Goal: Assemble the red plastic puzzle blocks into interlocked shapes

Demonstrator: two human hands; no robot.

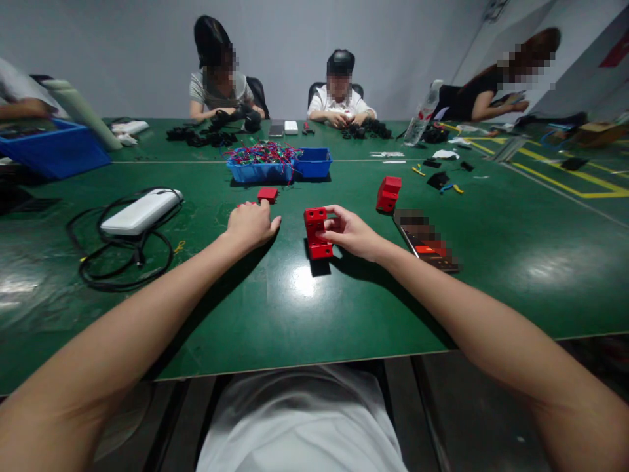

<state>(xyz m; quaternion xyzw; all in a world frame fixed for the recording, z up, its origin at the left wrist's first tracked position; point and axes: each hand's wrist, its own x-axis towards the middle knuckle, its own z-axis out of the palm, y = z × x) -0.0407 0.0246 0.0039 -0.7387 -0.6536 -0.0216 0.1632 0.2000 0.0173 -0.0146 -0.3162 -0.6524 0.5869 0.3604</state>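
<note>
My right hand (351,233) grips a red block (318,249) with round holes in its faces, thumb on the near side and fingers behind. The block stands tilted just over or on the green table; I cannot tell whether it touches. My left hand (253,226) is palm down to its left, thumb stretched away from the fingers. Its fingertips are hidden, and a bit of red shows just beyond the knuckles. Right behind that hand lies a small red block (268,195). Another red block (389,194) with a notched side stands to the right, beyond my right hand.
A phone (427,246) lies right of my right wrist. At left is a white power bank (142,211) with a coiled black cable (118,283). Blue bins (314,164), one full of coloured wires (263,153), stand ahead. Several people sit around; pliers (452,189) lie at right.
</note>
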